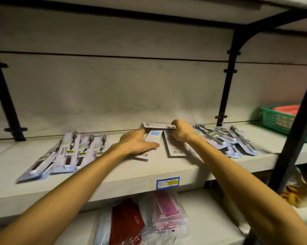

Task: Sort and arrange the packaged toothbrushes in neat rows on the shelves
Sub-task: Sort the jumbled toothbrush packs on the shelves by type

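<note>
On the pale shelf [175, 172] lie packaged toothbrushes. A row of several packs [69, 152] lies at the left, and a loose overlapping pile of packs [225, 138] lies at the right. My left hand [136, 142] rests with straight fingers on a face-down pack [152, 137] in the middle. My right hand [182, 132] grips a face-down pack [156, 126] lifted at the back of the shelf. Another face-down pack [175, 149] lies flat under my right wrist.
A green mesh basket [276, 121] with pink contents stands at the far right of the shelf. Black shelf brackets [227, 85] rise at the back wall. Bagged goods [149, 221] lie on the lower shelf. A blue price label [167, 183] is on the shelf edge.
</note>
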A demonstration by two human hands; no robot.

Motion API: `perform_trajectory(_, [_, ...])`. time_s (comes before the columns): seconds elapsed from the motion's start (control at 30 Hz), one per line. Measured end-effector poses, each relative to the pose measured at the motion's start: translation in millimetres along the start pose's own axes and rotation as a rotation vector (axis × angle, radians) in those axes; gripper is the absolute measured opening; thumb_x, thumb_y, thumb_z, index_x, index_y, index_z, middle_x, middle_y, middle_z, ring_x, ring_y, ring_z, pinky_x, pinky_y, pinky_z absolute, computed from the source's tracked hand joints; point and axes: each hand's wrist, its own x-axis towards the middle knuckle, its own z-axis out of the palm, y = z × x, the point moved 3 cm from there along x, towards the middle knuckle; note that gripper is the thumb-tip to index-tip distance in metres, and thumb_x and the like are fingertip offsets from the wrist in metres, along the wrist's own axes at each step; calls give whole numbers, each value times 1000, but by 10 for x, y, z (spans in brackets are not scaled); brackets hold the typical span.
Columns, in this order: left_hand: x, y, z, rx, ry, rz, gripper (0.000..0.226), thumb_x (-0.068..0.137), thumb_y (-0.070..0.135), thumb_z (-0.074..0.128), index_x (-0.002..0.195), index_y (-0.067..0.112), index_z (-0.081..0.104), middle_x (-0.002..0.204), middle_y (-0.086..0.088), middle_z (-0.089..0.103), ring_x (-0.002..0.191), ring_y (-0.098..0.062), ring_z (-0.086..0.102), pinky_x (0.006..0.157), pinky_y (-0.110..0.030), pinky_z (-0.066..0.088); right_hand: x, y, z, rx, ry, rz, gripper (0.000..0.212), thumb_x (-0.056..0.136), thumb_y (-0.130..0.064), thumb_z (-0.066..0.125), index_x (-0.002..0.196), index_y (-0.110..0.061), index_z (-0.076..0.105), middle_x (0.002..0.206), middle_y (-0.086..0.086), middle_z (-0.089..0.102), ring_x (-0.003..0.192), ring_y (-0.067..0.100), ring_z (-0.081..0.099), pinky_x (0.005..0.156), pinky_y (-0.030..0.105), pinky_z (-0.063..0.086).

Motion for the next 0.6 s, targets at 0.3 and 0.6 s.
perform_trajectory(0.3, [142,-64,80,-11,89,11,58,63,59,56,113,32,68,103,7,73,88,-20,64,70,-33,55,282,211,120,-56,102,-5,27,97,-28,50,111,-11,65,119,16,66,106,35,62,84,37,49])
perform_trajectory(0.6, [161,-134,26,-99,108,-49,70,65,62,57,126,28,67,121,3,71,108,-23,64,86,-34,52,340,225,152,-61,22,-48,34,95,-36,51,120,-17,64,125,15,64,121,37,50,91,40,44])
